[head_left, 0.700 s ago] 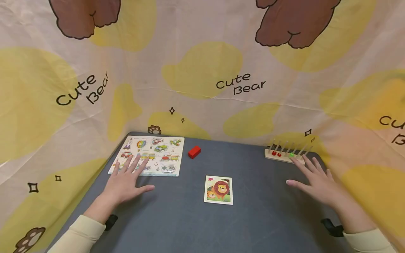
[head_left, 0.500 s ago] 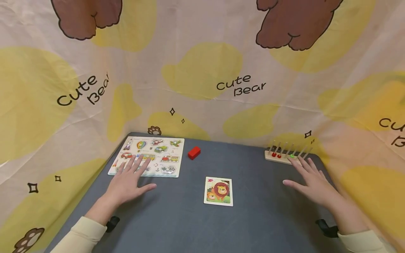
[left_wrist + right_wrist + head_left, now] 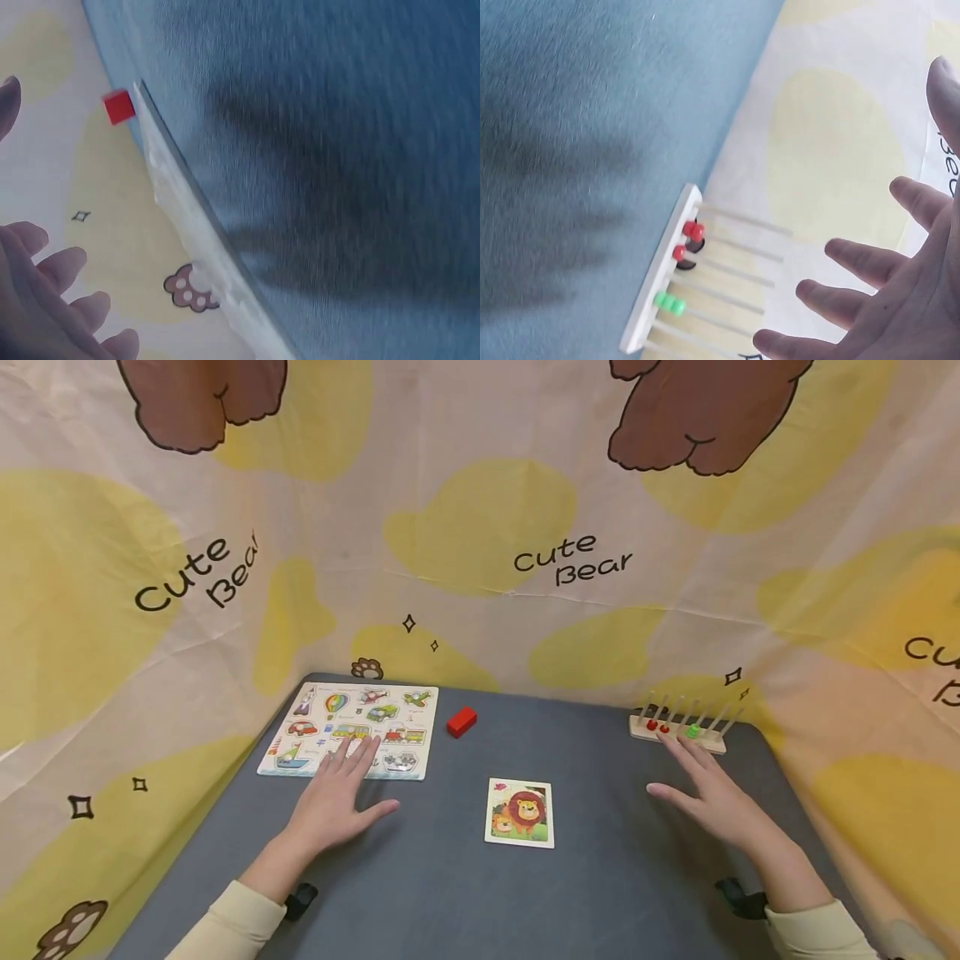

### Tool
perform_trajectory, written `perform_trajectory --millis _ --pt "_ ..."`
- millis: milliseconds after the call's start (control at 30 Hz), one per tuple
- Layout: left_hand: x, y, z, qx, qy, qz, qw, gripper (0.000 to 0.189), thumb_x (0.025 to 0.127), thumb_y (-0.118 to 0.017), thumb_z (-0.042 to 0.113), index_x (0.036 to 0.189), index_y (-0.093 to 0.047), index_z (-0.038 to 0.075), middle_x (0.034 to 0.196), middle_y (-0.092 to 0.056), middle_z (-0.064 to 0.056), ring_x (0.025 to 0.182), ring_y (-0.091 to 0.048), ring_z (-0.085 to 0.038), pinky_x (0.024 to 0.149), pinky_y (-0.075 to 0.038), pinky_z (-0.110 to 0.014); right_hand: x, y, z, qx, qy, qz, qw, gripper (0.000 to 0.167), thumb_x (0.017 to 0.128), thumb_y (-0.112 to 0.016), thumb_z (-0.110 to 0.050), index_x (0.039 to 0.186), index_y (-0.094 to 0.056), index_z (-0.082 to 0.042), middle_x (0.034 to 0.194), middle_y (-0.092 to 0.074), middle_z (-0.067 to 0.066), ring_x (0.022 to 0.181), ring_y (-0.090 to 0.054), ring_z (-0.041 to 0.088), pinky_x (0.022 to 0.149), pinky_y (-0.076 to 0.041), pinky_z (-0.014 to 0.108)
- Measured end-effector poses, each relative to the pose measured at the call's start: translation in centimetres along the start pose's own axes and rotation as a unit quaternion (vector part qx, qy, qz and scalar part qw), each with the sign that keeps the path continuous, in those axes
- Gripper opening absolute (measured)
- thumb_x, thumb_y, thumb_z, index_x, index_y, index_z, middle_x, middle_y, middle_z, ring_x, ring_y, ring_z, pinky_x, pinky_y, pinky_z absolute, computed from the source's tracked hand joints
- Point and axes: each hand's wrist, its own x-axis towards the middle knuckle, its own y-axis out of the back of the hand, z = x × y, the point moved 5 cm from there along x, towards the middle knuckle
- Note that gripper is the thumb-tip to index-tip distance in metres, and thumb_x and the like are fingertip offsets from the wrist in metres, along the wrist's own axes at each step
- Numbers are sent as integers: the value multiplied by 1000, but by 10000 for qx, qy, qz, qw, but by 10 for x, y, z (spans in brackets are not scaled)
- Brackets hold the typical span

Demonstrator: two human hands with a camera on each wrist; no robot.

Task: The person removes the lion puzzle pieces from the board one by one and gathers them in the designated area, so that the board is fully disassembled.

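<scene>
My left hand (image 3: 333, 802), fingers spread and holding nothing, hovers over the near edge of a white vehicle puzzle board (image 3: 300, 710). That board shows edge-on in the left wrist view. My right hand (image 3: 716, 802) is spread out too, in front of a wooden peg rack (image 3: 678, 735). The right wrist view shows red beads (image 3: 694, 229) and green beads (image 3: 669, 303) on some of the rack's rods. Between the hands lies a small lion picture puzzle (image 3: 519, 814). A red block (image 3: 461, 722) sits just right of the vehicle board.
A dark blue-grey tabletop (image 3: 465, 893) carries everything. Patterned cloth (image 3: 480, 527) printed with bears hangs behind it and along both sides, close to the table's edges. A dark strap (image 3: 302, 902) shows at the left wrist and another (image 3: 741, 899) at the right.
Both hands have moved inward, the left one to the right and the right one to the left. More of the vehicle board and the peg rack shows. The objects stay where they were.
</scene>
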Motion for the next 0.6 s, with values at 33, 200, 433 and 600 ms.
perform_trajectory --millis 33,200,433,600 --pt "0 -3 2 -33 -7 6 10000 107 84 -62 73 163 -20 15 166 -26 -13 154 -15 -44 121 -16 -64 1 -2 -2 30 19 7 10000 88 95 -65 -51 163 -14 -32 166 -14 26 147 -17 57 99 -26 82" --pt "1 -10 7 -102 -60 12 9999 104 84 -64 70 162 -22 15 166 -27 -13 154 -16 -43 120 -18 -65 7 -11 -9 143 62 -22 9999 84 96 -63 -52 163 -18 -30 165 -20 23 145 -24 55 101 -28 79" --pt "2 -13 20 -267 -95 -33 9996 102 85 -65 68 161 -26 14 165 -30 -12 154 -20 -41 120 -22 -63 14 -24 -17 350 201 -39 9992 81 97 -62 -51 162 -17 -37 167 -22 16 147 -27 50 103 -31 76" --pt "2 -21 26 -294 -105 -119 9994 101 85 -63 70 160 -28 13 163 -34 -13 152 -24 -40 119 -27 -60 16 -32 -23 393 174 -96 9990 80 97 -62 -53 162 -18 -38 165 -25 18 145 -31 50 104 -32 76"
